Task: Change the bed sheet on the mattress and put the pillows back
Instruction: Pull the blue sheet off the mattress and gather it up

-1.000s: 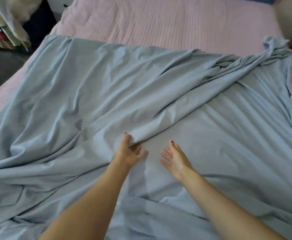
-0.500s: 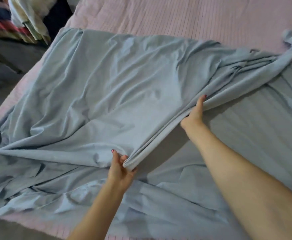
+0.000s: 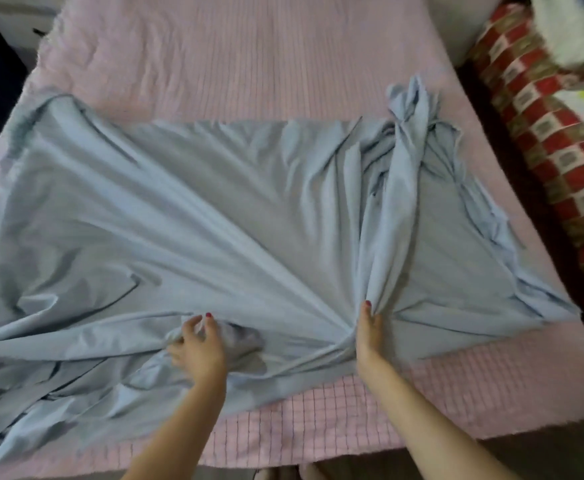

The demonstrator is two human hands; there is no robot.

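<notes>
While the pale blue bed sheet point(image 3: 186, 216) is lying rumpled across the middle and left of the frame, it is covering only part of the pink mattress point(image 3: 249, 57), whose ribbed surface is showing bare along the top, down the right side and in a strip along the bottom edge. The sheet's folds are fanning out from a gathered point in the lower centre, and a twisted bunch of its cloth is running up toward the upper right of the frame, where a ragged corner is resting on the pink surface. At lower left the sheet is spilling in loose pleats toward the frame's edge.

The left hand point(image 3: 198, 348) is reaching into the lower centre of the frame with its fingers curled, and it is pinching a small fold of the sheet between thumb and fingertips. The right hand point(image 3: 370, 332) is sitting just right of it, turned on edge, its fingers closing round the lower end of the twisted bunch where the folds are converging. Both forearms are coming up from the bottom edge.

At the far right of the frame a red and white chequered cushion point(image 3: 553, 140) is leaning beside the mattress.
</notes>
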